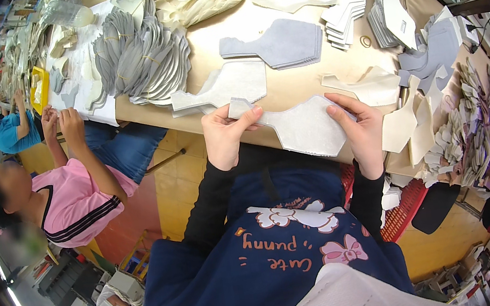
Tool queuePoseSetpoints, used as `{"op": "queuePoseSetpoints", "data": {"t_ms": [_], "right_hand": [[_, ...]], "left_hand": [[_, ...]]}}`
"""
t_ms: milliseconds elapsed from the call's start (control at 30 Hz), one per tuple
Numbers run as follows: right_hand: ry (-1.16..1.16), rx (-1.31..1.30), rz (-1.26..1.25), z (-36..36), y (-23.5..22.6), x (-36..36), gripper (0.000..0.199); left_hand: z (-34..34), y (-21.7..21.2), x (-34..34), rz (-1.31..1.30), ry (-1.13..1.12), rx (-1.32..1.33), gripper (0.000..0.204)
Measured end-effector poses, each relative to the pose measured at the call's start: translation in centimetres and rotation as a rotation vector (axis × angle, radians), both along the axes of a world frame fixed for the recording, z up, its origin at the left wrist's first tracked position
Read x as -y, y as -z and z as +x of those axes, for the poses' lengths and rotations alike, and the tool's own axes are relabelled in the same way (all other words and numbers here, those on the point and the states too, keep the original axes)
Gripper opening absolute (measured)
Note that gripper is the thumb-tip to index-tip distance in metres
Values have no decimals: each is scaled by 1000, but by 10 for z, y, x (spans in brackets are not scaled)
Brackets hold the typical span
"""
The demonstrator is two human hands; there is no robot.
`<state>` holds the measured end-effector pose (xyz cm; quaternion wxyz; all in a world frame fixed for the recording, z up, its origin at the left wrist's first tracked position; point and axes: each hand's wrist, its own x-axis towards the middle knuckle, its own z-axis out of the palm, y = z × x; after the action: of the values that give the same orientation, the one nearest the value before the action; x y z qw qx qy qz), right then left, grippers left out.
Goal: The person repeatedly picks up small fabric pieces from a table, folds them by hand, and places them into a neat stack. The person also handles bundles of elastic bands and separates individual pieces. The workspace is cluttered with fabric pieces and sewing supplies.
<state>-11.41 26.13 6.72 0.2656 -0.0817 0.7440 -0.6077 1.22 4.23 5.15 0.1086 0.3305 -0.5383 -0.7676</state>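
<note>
A pale grey flat cut piece [310,127] with a narrow neck and a wide angular body is stretched between my two hands, just off the table's front edge. My left hand [225,136] pinches its narrow end between thumb and fingers. At the wide end, my right hand [360,128] grips the border with the thumb on top. Right behind my left hand lies a stack of similar whitish pieces [241,79]. Farther back sits a neat stack of blue-grey pieces [289,42] of the same outline. Cream pieces [366,87] lie beyond my right hand.
Tied bundles of grey pieces [140,58] cover the table's left side. White stacks [344,0] stand at the back right, near a tape roll [365,41]. A red basket [404,212] is below the right edge. A co-worker in pink [78,206] sits at left.
</note>
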Motion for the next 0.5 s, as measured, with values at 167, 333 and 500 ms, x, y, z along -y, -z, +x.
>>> {"op": "queuePoseSetpoints", "data": {"t_ms": [167,333,500], "right_hand": [[54,-30,15,0,3,2,30],[-56,-1043,620,3,19,9,35],[-397,-754,257,37,48,30,45]], "left_hand": [[-1,11,-7,157,-62,-41,17],[-6,35,-12,-13,63,60,26],[-1,40,-6,-84,124,290,29]]}}
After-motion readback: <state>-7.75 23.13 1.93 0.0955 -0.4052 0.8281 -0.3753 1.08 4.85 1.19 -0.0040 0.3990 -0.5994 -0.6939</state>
